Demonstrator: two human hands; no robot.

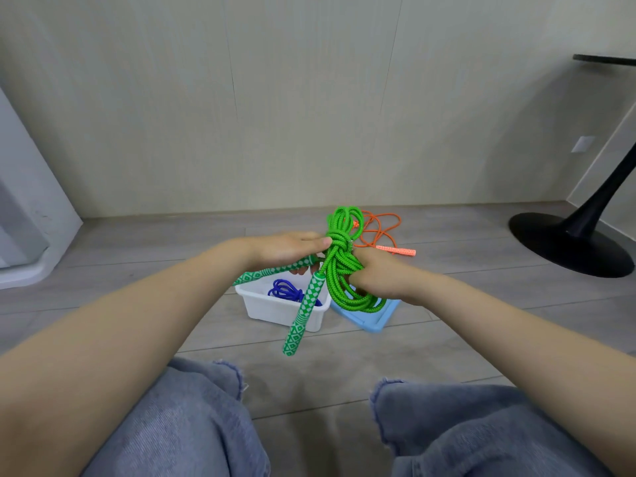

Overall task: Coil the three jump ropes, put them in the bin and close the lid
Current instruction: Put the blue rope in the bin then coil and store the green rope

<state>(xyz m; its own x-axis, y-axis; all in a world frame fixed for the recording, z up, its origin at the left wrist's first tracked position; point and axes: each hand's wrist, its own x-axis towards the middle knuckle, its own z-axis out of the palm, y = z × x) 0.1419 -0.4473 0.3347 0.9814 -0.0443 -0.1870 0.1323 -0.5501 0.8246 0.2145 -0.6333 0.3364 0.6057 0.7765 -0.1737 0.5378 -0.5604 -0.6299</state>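
Bare wood-look floor (137, 290) lies open on the left; a black pedestal table base (568, 242) stands at the right. One white bin (275, 309) holds one blue jump rope (285, 290), its light-blue lid (375, 318) just beside. Left hand (285, 249) and right hand (382, 277) both grip the coiled green jump rope (339, 256) above. One orange jump rope (382, 232) lies beyond.

A pale grey-green panelled wall (275, 98) meets a grey wood-plank floor (137, 270). At the floor's right edge stands a black pedestal table base (568, 242); a white wall socket (582, 144) sits nearby.
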